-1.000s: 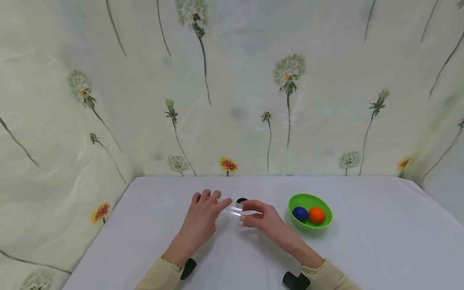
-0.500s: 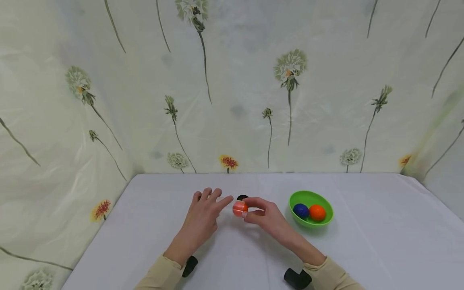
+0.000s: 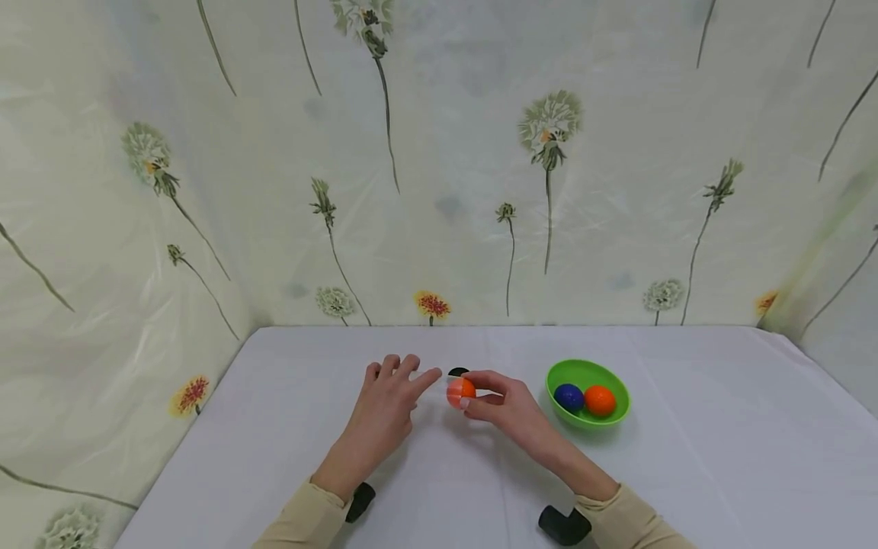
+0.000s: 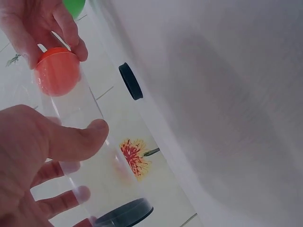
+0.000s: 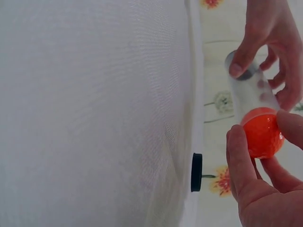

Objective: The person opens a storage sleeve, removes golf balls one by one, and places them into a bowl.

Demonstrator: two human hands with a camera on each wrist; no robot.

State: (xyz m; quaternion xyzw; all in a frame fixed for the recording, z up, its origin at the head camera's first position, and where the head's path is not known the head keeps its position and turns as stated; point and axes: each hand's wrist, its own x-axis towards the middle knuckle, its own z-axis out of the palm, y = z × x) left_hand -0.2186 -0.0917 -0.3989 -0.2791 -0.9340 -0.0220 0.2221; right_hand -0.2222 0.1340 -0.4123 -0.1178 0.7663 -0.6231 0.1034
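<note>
My left hand (image 3: pixel 382 415) grips a clear plastic tube (image 4: pixel 83 109), thumb on one side and fingers curled round the other. A black cap (image 4: pixel 125 213) closes the tube's far left end. An orange ball (image 5: pixel 263 135) sits at the right end, partly inside the tube and partly sticking out. My right hand (image 3: pixel 504 412) pinches the protruding part between thumb and fingers. Both hands are over the middle of the table, and the left hand hides most of the tube in the head view.
A loose black cap (image 4: pixel 131 81) lies on the white-covered table (image 3: pixel 713 435) just beyond the hands. To the right stands a green bowl (image 3: pixel 591 425) holding a dark blue ball (image 3: pixel 569 397) and another orange ball (image 3: pixel 600 400). A flower-patterned sheet (image 3: pixel 439 152) hangs behind the table.
The orange ball has come into sight at the tube's right end and slid rightward, partly out between the right hand's fingers. The left hand has hardly moved.
</note>
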